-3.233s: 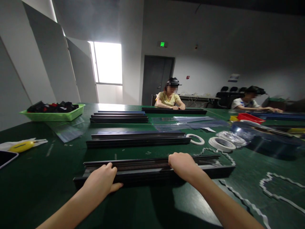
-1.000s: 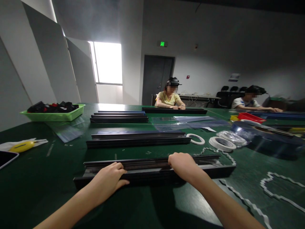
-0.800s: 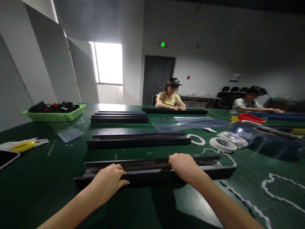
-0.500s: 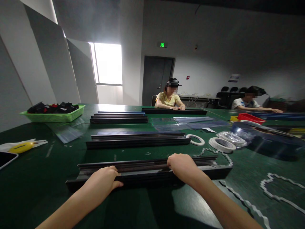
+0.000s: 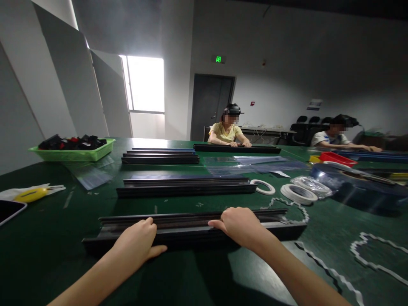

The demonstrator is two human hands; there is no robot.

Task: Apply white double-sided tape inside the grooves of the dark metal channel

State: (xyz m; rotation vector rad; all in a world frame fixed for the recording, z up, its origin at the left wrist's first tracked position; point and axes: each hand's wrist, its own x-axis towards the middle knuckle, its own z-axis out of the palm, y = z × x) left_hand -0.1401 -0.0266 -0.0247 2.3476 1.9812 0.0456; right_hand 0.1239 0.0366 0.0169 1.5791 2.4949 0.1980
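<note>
Left grip: closed on black channel, thumb at near side. Right grip: laid over channel, fingertips hidden, can't tell if holding. Channel on worktop, roughly 9-to-3 o'clock under both.

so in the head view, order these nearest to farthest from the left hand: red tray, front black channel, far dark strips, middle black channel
1. front black channel, touching the left hand
2. middle black channel, beyond the front one
3. far dark strips, farther back, left of centre
4. red tray, far off to the right
</note>
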